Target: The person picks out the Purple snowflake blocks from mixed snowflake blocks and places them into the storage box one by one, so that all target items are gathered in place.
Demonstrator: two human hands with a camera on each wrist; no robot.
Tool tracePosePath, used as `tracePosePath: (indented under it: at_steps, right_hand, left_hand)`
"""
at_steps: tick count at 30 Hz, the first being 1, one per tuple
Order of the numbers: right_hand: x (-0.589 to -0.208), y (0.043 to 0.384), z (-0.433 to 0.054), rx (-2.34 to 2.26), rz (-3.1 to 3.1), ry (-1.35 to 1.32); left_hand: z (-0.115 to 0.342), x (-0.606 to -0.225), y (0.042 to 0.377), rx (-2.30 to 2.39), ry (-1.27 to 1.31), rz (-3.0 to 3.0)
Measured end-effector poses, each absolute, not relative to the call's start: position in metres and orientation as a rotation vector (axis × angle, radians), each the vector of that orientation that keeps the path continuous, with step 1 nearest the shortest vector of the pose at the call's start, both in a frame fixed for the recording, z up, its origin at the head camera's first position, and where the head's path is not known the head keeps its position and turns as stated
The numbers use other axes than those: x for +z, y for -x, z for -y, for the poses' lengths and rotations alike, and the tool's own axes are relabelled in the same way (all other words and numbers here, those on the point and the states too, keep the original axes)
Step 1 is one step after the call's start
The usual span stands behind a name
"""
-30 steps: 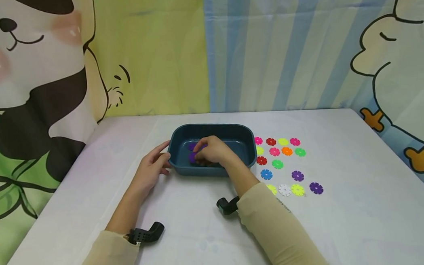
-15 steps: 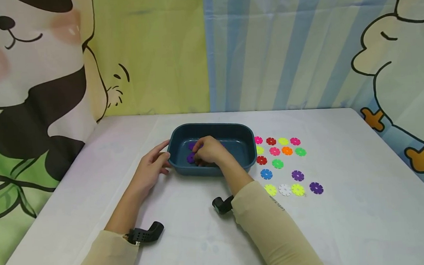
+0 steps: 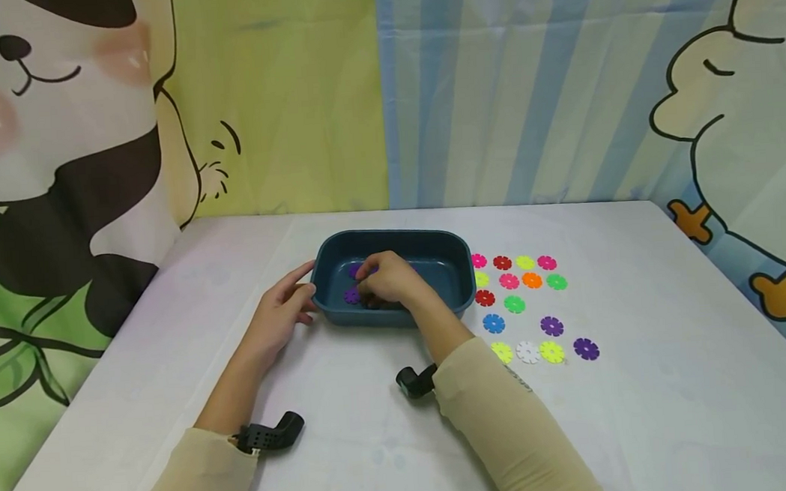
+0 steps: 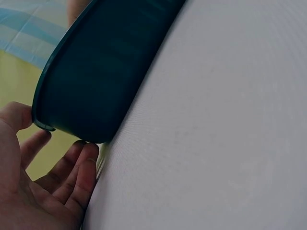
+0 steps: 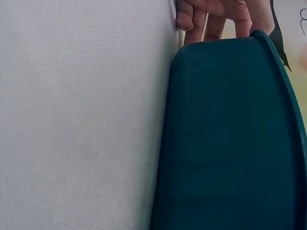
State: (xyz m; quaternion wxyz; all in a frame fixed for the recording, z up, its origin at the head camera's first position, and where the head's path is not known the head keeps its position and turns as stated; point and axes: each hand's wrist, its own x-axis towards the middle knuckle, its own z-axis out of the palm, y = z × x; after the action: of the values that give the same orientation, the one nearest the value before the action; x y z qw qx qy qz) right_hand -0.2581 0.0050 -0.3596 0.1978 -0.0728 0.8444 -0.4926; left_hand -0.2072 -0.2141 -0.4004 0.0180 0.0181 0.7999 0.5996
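A dark teal plastic tub sits on the white table. My left hand rests against its left end; in the left wrist view the thumb lies at the rim and the relaxed fingers touch the outer end wall. Inside the tub is my right hand, its fingers bent down toward the bottom at the left half. Beside those fingers lie a purple notched plastic disc and another purple disc, partly covered by the hand. I cannot tell whether the right fingertips hold a disc, as the hand hides them.
Right of the tub, several notched discs lie flat in loose rows: a red disc, an orange disc, a blue disc, a white disc, a purple disc and others. A printed curtain hangs behind the table.
My right hand has shifted slightly left inside the tub. The nearer purple disc shows more fully now, a little left of where it was. The left hand and tub have not moved.
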Motion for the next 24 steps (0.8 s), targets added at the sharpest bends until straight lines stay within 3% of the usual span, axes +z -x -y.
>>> tracePosePath:
  at_steps: [24]
  right_hand:
    - [-0.354, 0.251, -0.029, -1.528, -2.445, 0.513]
  left_hand:
    - [0.215, -0.402, 0.209, 1.823, -0.037, -2.501]
